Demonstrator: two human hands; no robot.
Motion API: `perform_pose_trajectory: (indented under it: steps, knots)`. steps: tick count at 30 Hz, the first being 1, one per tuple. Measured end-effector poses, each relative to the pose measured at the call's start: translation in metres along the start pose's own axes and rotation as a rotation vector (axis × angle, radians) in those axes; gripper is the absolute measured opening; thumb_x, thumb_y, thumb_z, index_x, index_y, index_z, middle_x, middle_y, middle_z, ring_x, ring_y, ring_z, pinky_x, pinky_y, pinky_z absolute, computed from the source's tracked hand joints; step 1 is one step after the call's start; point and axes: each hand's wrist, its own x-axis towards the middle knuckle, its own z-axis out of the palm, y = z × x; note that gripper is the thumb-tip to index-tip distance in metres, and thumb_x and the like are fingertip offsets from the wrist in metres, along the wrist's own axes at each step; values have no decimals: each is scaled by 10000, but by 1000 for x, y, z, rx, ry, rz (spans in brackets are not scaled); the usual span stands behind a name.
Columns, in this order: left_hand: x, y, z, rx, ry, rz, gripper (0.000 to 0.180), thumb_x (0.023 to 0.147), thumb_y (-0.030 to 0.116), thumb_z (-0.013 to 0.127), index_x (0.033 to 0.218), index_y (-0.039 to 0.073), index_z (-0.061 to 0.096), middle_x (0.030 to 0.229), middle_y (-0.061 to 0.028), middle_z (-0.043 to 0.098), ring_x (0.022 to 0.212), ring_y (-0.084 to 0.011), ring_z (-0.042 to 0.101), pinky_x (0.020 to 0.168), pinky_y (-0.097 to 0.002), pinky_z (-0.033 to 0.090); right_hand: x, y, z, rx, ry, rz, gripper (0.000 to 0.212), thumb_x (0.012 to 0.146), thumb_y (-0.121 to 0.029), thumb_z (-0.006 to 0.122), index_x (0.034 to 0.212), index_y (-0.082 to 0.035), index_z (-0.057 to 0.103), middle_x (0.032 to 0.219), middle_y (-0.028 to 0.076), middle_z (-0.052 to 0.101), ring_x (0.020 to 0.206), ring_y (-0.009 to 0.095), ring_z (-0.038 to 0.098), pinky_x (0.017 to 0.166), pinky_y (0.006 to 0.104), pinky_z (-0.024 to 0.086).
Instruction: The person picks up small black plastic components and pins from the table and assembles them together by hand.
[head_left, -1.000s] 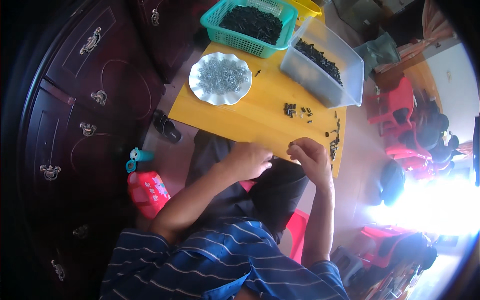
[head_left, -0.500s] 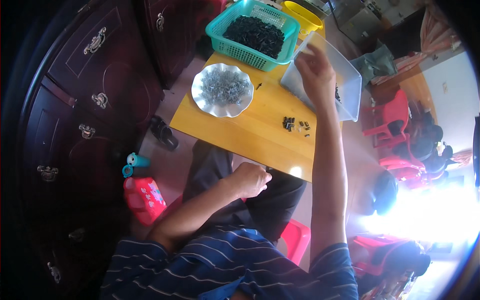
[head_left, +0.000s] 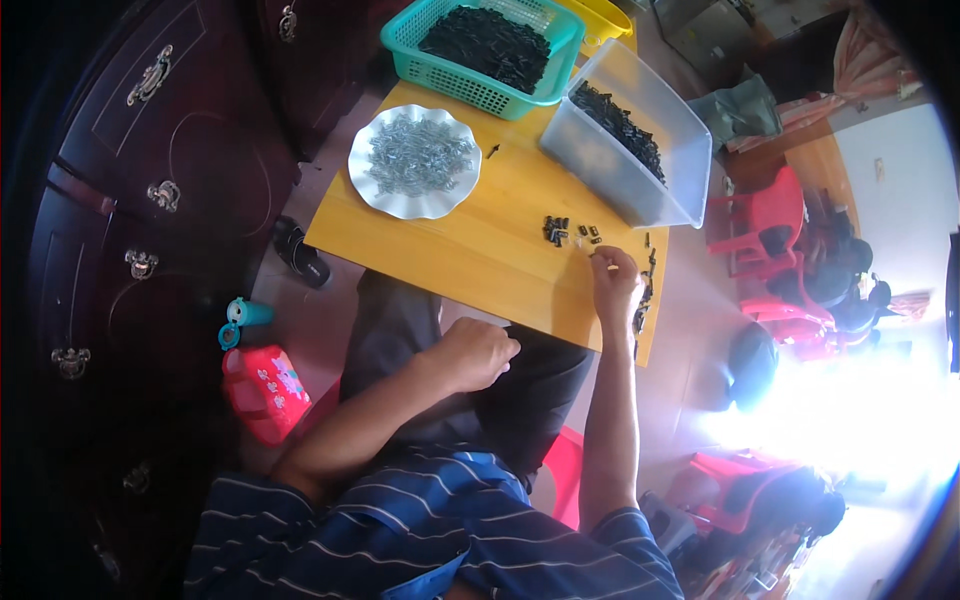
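Note:
My right hand (head_left: 618, 280) is over the yellow wooden table, thumb and forefinger pinched on a small black piece at the near edge of a loose group. That group of short black pieces (head_left: 556, 231) lies just beyond the fingertips. Below the table's near edge, above my lap, my left hand (head_left: 478, 355) is closed in a loose fist; what it holds, if anything, is hidden. Toward the far right of the table, a clear plastic bin (head_left: 685, 190) holds many black pieces. A white scalloped plate (head_left: 362, 190) on the left is heaped with small clear parts.
A green basket (head_left: 420, 85) full of black pieces stands at the back, beside a yellow basin (head_left: 605, 20). More black pieces (head_left: 643, 300) lie along the table's right edge. Dark cabinets (head_left: 200, 130) line the left; a red container (head_left: 265, 395) sits on the floor.
My right hand has moved from above the clear bin down to the small black pieces nearer me. My left hand stays closed over my lap. The whole view has shifted slightly.

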Motion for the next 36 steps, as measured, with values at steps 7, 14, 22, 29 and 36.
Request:
perform_pose_trajectory:
  steps: [7, 14, 22, 29, 36]
  knots:
    - [0, 0, -3, 9, -33, -20, 164, 885, 225, 695, 884, 61, 684, 860, -142, 699, 893, -352, 694, 781, -505, 533, 12, -23, 11, -146, -46, -43, 107, 867, -176, 721, 926, -90, 747, 870, 109, 707, 766, 312, 693, 720, 422, 546]
    - [0, 1, -6, -3, -44, -21, 169, 888, 226, 695, 900, 57, 689, 875, -147, 704, 907, -353, 695, 798, -505, 534, 16, -29, 16, -134, -36, -81, 100, 879, -189, 720, 907, -95, 742, 883, 108, 714, 799, 310, 707, 724, 428, 555]
    - [0, 1, -5, 4, -52, -29, 171, 891, 225, 695, 914, 56, 697, 898, -153, 714, 927, -356, 698, 827, -506, 533, 14, -35, 23, -208, -143, -71, 120, 887, -206, 714, 903, -88, 733, 944, 135, 709, 866, 351, 702, 769, 463, 557]
    - [-1, 2, -7, 4, -41, -30, 173, 886, 227, 685, 913, 58, 702, 903, -152, 716, 927, -358, 697, 827, -505, 532, 15, -42, 24, -339, -238, -52, 145, 917, -214, 668, 938, -73, 692, 1023, 159, 690, 910, 393, 688, 808, 495, 547]
    - [0, -3, -15, -25, 237, -35, 140, 853, 197, 710, 905, 67, 713, 893, -151, 717, 856, -346, 703, 747, -481, 534, -12, -41, 6, -394, -228, 23, 203, 997, -240, 570, 972, -57, 651, 1081, 167, 668, 973, 398, 674, 836, 502, 533]
